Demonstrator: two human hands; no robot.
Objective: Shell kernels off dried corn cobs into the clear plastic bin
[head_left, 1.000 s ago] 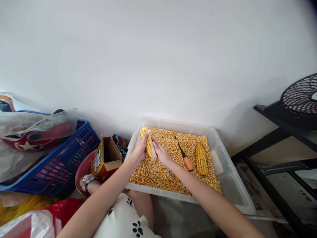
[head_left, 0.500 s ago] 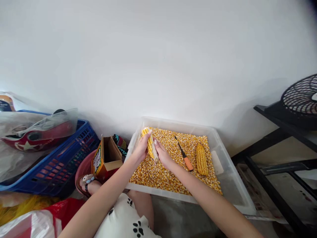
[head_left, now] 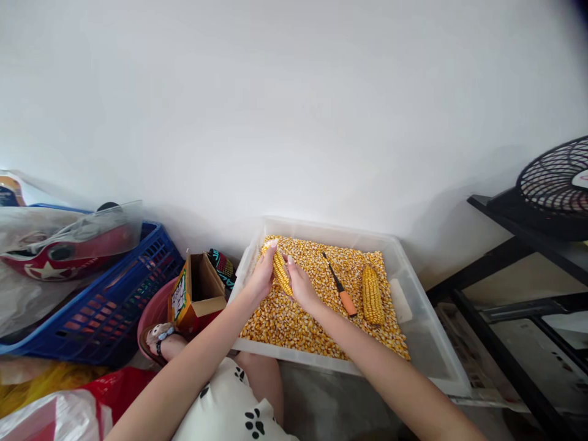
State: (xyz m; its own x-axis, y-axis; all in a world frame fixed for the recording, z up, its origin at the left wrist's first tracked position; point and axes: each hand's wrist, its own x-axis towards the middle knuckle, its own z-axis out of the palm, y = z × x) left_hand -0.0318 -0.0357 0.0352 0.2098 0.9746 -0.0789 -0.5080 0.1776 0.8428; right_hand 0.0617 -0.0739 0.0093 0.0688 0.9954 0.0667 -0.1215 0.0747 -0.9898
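Note:
Between my two hands, over the left part of a translucent plastic bin (head_left: 316, 362), is a corn cob (head_left: 281, 274) with yellow kernels. My left hand (head_left: 263, 269) is wrapped round its upper left side. My right hand (head_left: 299, 283) closes on the lower right side, thumb along the kernels. Loose corn kernels (head_left: 294, 331) cover much of the bin floor. To the right of my hands a screwdriver-like tool (head_left: 345, 300) with an orange handle and dark shaft lies on the kernels. A second corn cob (head_left: 372, 295) full of kernels lies beside it.
Left of the bin stand an opened cardboard box (head_left: 202, 288) and a blue plastic basket (head_left: 92, 312) holding a red helmet-like item (head_left: 59, 260) in plastic. At right is a black rack (head_left: 505, 367) with a fan (head_left: 555, 177) on top. A white wall (head_left: 298, 122) rises behind.
The cob has turned in my hands: the bare, pale strip that faced my right hand no longer shows, and rows of yellow kernels face up. Both hands stay in nearly the same place.

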